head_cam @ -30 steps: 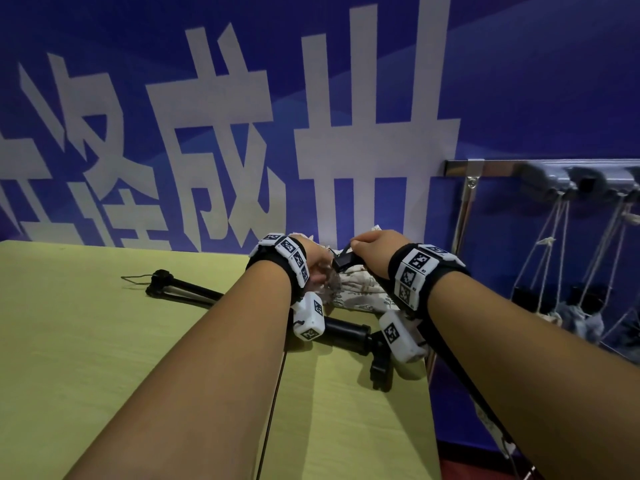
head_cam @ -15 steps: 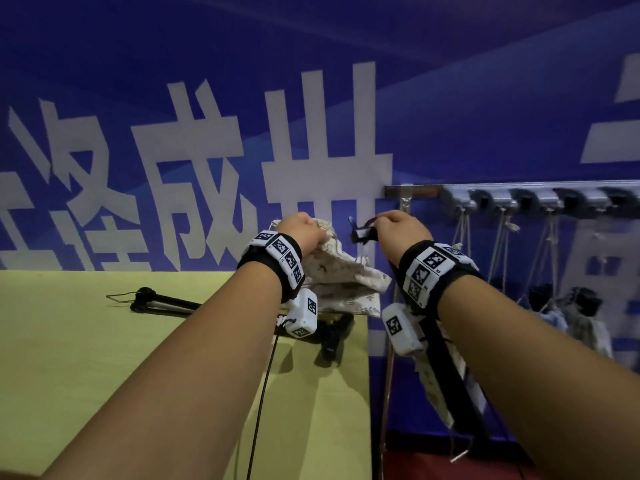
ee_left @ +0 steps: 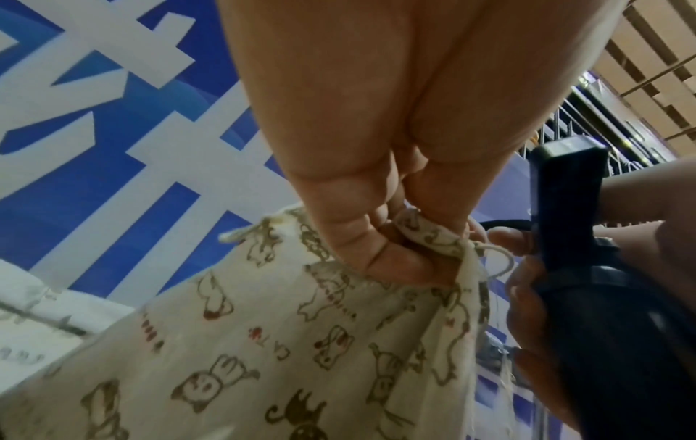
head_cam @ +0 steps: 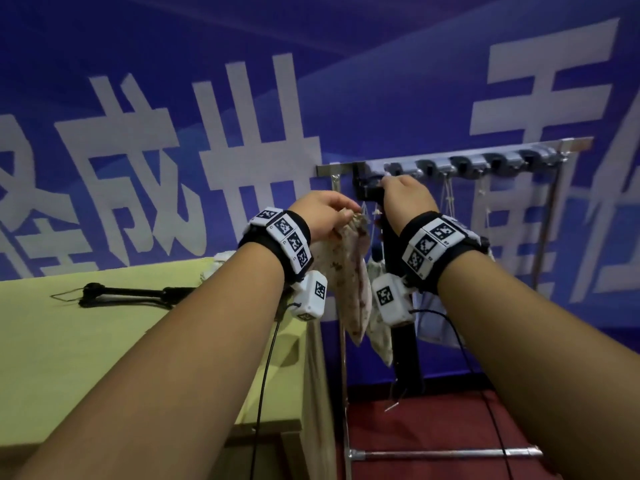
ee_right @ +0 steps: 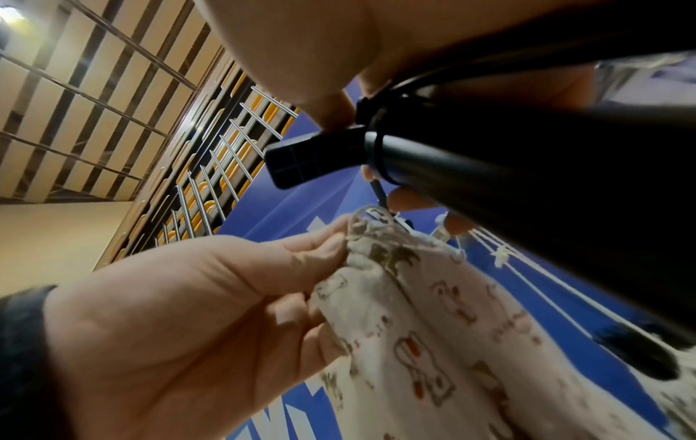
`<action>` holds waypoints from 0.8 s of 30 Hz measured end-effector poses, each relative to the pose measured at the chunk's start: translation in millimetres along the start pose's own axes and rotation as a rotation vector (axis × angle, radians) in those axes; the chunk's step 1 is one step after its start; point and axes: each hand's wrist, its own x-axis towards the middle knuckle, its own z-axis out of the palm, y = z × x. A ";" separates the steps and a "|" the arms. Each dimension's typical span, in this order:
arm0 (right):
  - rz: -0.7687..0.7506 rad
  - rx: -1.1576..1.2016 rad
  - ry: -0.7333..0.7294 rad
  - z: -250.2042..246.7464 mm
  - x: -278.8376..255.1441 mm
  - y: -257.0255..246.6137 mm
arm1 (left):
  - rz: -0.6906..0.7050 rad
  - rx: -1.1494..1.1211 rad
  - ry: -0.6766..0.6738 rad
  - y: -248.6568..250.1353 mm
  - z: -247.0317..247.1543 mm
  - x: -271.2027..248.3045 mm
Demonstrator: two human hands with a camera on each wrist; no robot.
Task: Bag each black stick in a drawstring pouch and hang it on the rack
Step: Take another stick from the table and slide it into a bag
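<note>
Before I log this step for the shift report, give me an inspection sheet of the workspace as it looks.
Surface: yellow-green table, left of the rack.
Job's things: black stick held upright, outside the pouch; cat-print pouch hanging limp beside it; another black stick lying on the table; rack with pouches already hung on strings.
Clutter: more pale cloth at the table's far edge.
Grippers: left hand pinches the pouch's mouth; right hand grips the upright stick's top.
Cables: thin black wires trail from both wrist units.
Surroundings: blue banner with white characters; red floor.
</note>
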 end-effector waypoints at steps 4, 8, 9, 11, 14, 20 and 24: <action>0.008 -0.038 0.020 -10.4 -7.6 30.7 | -0.006 0.052 -0.066 -4.7 28.5 -11.7; 0.061 -0.060 0.040 -19.4 -11.3 71.7 | -0.112 -0.090 -0.162 -20.3 58.3 -19.3; 0.074 -0.064 0.047 -20.9 -11.8 81.1 | -0.146 -0.143 -0.177 -24.6 65.9 -19.8; 0.102 -0.070 0.045 -23.5 -14.3 98.0 | -0.242 -0.208 -0.198 -29.8 80.5 -23.2; 0.137 -0.022 0.032 -24.8 -14.9 125.3 | -0.334 -0.247 -0.266 -40.5 104.1 -22.2; 0.173 0.115 0.071 -19.4 -24.0 176.0 | -0.341 -0.236 -0.335 -84.1 135.2 -10.4; 0.170 0.172 0.092 -8.2 -30.4 209.4 | -0.432 -0.169 -0.399 -107.7 151.0 -6.9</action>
